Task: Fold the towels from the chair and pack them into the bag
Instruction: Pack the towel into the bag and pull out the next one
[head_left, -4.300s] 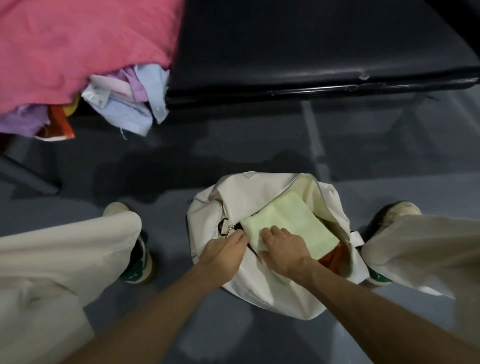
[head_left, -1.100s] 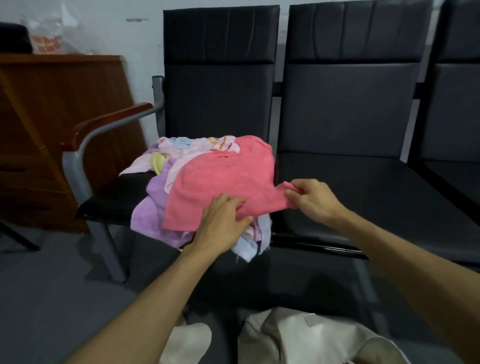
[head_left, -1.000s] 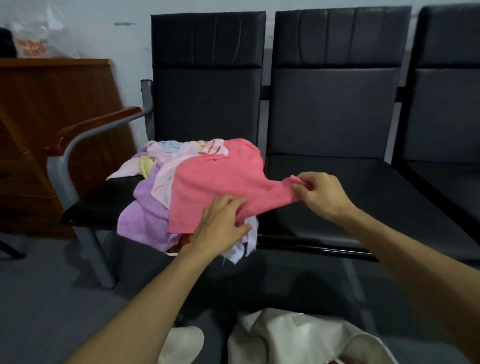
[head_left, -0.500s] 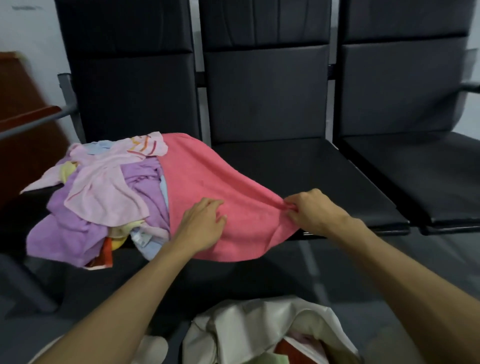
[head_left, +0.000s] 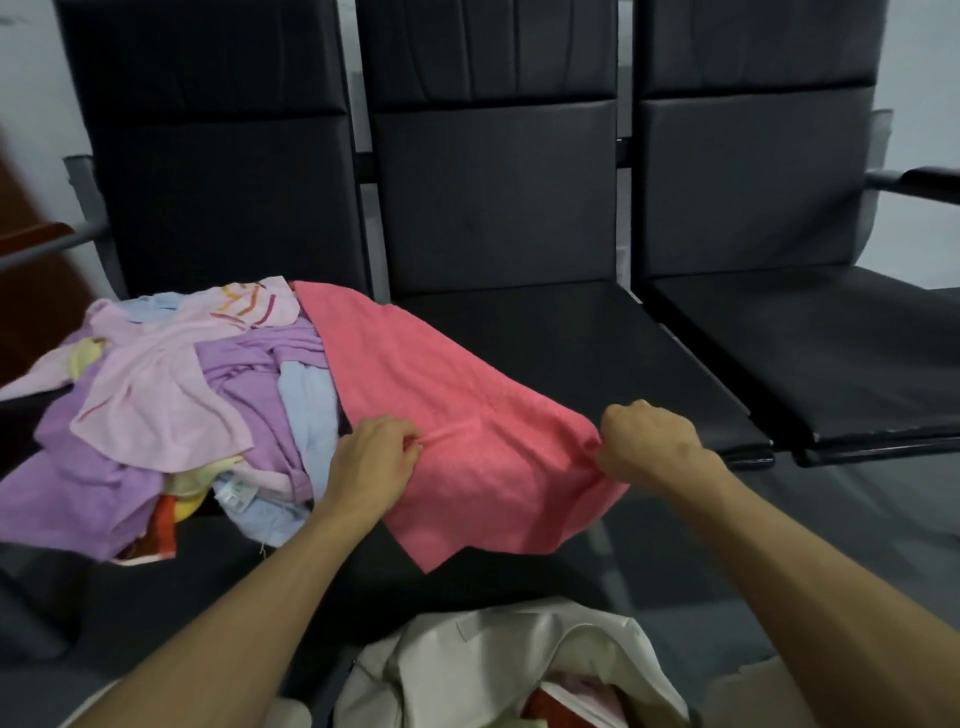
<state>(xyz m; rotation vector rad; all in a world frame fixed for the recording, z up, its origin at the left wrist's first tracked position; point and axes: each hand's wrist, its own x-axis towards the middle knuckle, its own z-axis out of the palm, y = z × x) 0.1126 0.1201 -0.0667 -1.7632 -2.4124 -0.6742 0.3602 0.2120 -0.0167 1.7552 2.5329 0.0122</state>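
Both bare forearms are stretched forward, angled in a bit toward each other. The left hand (head_left: 371, 462) is held knuckles-up, fingers curled, with a fold of the pink towel (head_left: 467, 415) pinched at its fingertips. The right hand (head_left: 649, 441) is fisted round that towel's edge, well apart from the left one.

3 black seats (head_left: 519, 208) (joined), grey floor (head_left: 857, 519)
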